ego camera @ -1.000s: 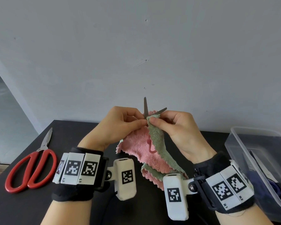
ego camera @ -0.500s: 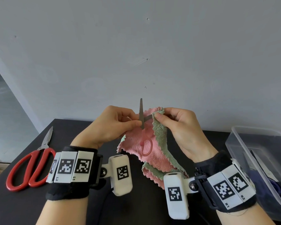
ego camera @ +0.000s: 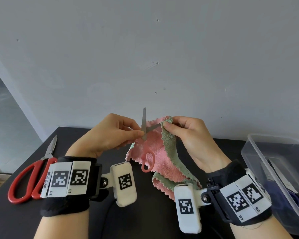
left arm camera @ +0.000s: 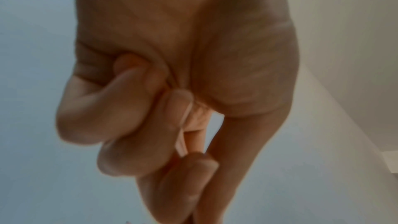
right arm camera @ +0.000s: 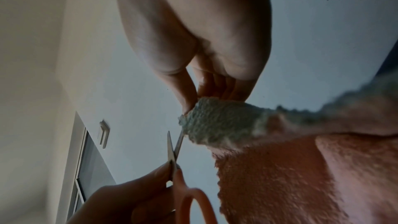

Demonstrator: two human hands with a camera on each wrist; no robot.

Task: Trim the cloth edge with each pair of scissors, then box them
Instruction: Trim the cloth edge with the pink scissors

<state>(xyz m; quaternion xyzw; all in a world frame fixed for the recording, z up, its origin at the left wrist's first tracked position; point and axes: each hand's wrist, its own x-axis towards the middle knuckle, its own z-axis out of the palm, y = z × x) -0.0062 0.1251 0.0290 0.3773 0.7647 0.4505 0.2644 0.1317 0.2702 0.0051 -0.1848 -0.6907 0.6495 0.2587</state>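
Head cam: the left hand (ego camera: 109,135) is pinching a small pair of pink scissors (ego camera: 144,135) right around the pivot, thumb and forefinger closed on the metal, blades pointing up and splayed partly apart. One pink loop dangles free in front of the cloth (ego camera: 155,152), so it's not a proper cutting grip. The right hand (ego camera: 188,135) pinches the cloth's top corner with curled fingers, and the rest hangs down toward the table (ego camera: 145,221). One blade crosses the pink side near that corner. Red scissors (ego camera: 31,176) lie flat on the table off to the left, untouched. A clear box (ego camera: 252,152) sits at the right edge.

Left wrist cam: basically just palm and curled fingers (left arm camera: 133,125) up close and blurry. No scissors visible here.

Right wrist cam: fingertips (right arm camera: 187,101) clamp the green fold of the cloth. The blades stand just beside its edge, slightly parted, with the other hand gripping at the pivot.

My take: the cloth is light, floppy terry, so it needs tension near the cut or it'll fold between the blades. The little scissors look light and a bit slippery held by bare metal. Fingers through the loops would be the better hold.
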